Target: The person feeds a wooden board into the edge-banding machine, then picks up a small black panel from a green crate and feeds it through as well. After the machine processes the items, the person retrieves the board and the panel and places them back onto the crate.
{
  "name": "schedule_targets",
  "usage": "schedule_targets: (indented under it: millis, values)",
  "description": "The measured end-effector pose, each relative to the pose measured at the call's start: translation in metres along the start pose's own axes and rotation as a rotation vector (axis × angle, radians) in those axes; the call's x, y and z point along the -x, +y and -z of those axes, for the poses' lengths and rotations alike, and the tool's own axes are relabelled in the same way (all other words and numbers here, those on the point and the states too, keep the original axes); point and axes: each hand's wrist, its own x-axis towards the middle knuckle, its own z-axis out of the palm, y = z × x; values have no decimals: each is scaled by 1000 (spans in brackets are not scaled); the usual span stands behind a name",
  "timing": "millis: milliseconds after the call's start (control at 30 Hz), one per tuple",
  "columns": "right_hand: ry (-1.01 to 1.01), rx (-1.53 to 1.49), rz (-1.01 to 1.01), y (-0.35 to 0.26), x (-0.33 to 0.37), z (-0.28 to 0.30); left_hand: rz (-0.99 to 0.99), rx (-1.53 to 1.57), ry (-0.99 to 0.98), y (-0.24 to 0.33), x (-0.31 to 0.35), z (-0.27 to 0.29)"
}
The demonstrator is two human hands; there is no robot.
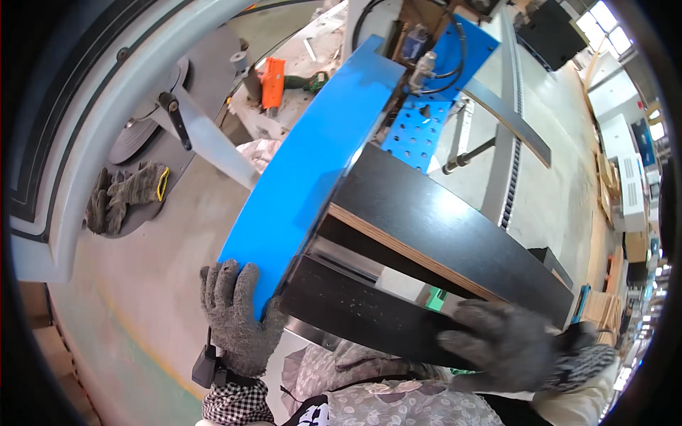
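Note:
My left hand (238,312), in a grey knit glove, lies over the near end of a long blue machine panel (298,170). Its fingers are stretched along the panel's left edge. The thumb is close to the left end of a narrow black board (369,305). At the other end of that board is my right hand (508,344), gloved alike and slightly blurred, with fingers apart over the board's surface. Farther back, a wider black-faced board (447,220) with a layered wood edge lies against the blue panel. A dark gap separates the two boards.
A pale curved machine frame (64,142) arches on the left. Spare grey gloves (128,195) lie on a dark base there. An orange-handled tool (272,84) rests on a cluttered surface. A perforated blue bracket (415,131) and a roller rail (510,177) stand beyond the boards.

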Motion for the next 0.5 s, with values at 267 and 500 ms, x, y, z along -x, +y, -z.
schedule_targets:
  millis: [267,500]
  values:
    - [60,-168,-69,-2,17,-30,-48,-39,45,-8,8,-10]
    - [424,92,-463,77,101,34,-13,-89,49,-13,19,-12]
